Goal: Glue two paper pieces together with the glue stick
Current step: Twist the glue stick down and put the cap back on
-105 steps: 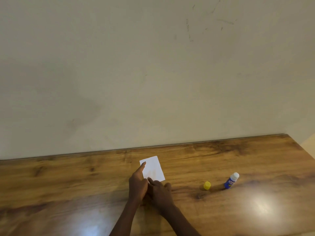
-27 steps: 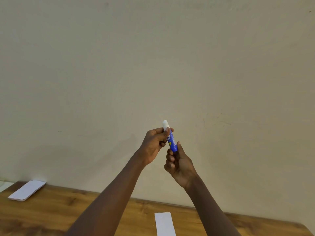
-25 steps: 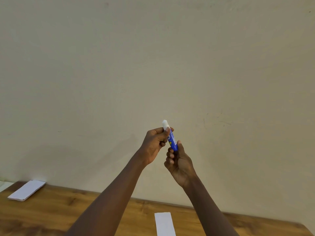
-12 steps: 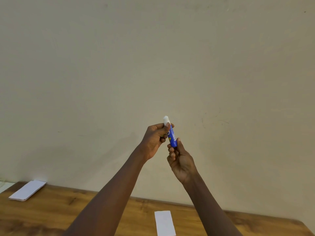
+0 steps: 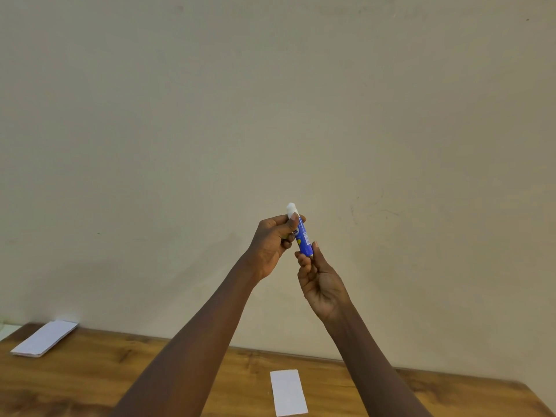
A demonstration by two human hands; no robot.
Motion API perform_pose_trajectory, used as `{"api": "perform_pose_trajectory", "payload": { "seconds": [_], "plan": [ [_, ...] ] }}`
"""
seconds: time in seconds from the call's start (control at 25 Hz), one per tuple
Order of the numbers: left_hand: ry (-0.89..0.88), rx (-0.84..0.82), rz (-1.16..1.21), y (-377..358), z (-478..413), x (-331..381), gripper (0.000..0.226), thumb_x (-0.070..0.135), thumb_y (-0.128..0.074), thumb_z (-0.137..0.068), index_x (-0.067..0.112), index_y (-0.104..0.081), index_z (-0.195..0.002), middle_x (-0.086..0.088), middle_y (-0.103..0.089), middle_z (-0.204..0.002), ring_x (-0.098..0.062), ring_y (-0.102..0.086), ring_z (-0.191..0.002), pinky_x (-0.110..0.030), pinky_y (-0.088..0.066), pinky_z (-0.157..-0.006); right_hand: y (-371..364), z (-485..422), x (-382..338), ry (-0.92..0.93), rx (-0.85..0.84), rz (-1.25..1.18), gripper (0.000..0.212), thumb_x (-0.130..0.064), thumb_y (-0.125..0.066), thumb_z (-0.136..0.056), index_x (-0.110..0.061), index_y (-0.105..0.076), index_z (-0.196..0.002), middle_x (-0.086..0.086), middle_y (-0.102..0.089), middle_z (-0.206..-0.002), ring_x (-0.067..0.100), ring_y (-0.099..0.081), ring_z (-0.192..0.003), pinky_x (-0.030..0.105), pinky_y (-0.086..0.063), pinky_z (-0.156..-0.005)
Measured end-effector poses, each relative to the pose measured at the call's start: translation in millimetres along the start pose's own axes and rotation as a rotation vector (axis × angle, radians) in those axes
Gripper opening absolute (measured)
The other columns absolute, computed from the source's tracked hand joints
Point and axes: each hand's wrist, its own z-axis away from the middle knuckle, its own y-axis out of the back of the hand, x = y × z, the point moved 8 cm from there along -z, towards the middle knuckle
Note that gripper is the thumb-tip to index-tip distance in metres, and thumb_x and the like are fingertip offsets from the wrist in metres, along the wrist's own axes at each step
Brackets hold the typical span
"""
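Only the head view to go on here. A few seconds back both hands were down on the paper and the glue stick was lying on the table with its yellow cap off beside it. Now the glue stick [image 5: 303, 237] is up in the air in front of the wall [image 5: 391, 115], held between both hands, and the cap is out of shot. Over the last second the stick has crept a touch higher, and that's about it.

The left hand [image 5: 270, 245] pinches the upper part of the blue barrel between thumb and fingers. The right hand [image 5: 322, 284] has its curled fingertips pinched on the bottom end. My guess is the base is getting twisted to wind more glue out, so no glue is going on paper yet.

Orientation: the long axis is close to upright, with the top leaning slightly to the left. The white glue end points up and the base points down into the right hand's fingers. It'll need flipping tip-down before it can rub on anything.

Down on the wooden table [image 5: 105, 383], a white paper piece [image 5: 288, 392] lies flat between the two forearms, untouched. Another bit of white paper [image 5: 45, 338] sits well apart at the far left.
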Motion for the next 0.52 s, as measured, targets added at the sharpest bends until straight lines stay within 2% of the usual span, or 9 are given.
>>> {"api": "perform_pose_trajectory", "payload": {
  "seconds": [0.16, 0.24, 0.32, 0.4, 0.52],
  "plan": [
    [-0.005, -0.007, -0.034, -2.4, -0.2, 1.7, 0.02, 0.025, -0.051, -0.088, 0.019, -0.067, -0.078, 0.0, -0.056, -0.075, -0.01, -0.039, -0.062, -0.011, -0.042, -0.051, 1.1, -0.3, -5.4, 0.152, -0.01, -0.023, 0.009, -0.004, -0.058, -0.08, -0.005, -0.059, -0.089, 0.015, -0.066, -0.082, 0.013, -0.069, -0.058, 0.02, -0.057, -0.052],
    [-0.006, -0.006, -0.051, -1.8, 0.0, 1.3, 0.019, 0.025, -0.051, -0.088, 0.019, -0.066, -0.079, -0.003, -0.053, -0.076, -0.01, -0.038, -0.061, -0.01, -0.042, -0.051, -1.4, 1.9, -4.9, 0.165, -0.044, -0.024, 0.014, -0.003, -0.061, -0.076, -0.007, -0.058, -0.089, 0.016, -0.065, -0.087, 0.016, -0.07, -0.064, 0.024, -0.059, -0.057],
    [-0.001, 0.001, -0.043, -0.7, 0.3, 0.0, 0.018, 0.024, -0.051, -0.088, 0.017, -0.066, -0.08, -0.006, -0.052, -0.08, -0.01, -0.038, -0.062, -0.01, -0.043, -0.052, -3.7, 3.7, -1.3, 0.089, -0.06, -0.029, 0.028, -0.025, -0.062, -0.076, -0.005, -0.058, -0.096, 0.016, -0.07, -0.081, 0.017, -0.07, -0.063, 0.024, -0.059, -0.056],
    [-0.001, 0.01, -0.051, 0.3, 1.0, -0.5, 0.018, 0.025, -0.051, -0.088, 0.015, -0.066, -0.082, -0.008, -0.053, -0.084, -0.012, -0.038, -0.063, -0.011, -0.043, -0.052, -1.7, 3.4, 2.5, 0.001, -0.024, 0.006, 0.045, -0.042, -0.051, -0.083, 0.0, -0.057, -0.1, 0.012, -0.073, -0.069, 0.013, -0.068, -0.055, 0.021, -0.057, -0.051],
    [-0.004, 0.005, -0.046, -1.1, 0.8, -0.6, 0.02, 0.026, -0.051, -0.087, 0.017, -0.066, -0.08, -0.006, -0.055, -0.084, -0.012, -0.039, -0.065, -0.011, -0.044, -0.052, 1.1, 0.9, 2.8, -0.007, 0.006, -0.036, 0.034, -0.029, -0.05, -0.087, 0.003, -0.055, -0.1, 0.01, -0.07, -0.057, 0.009, -0.065, -0.046, 0.018, -0.054, -0.044]
  ]
}}
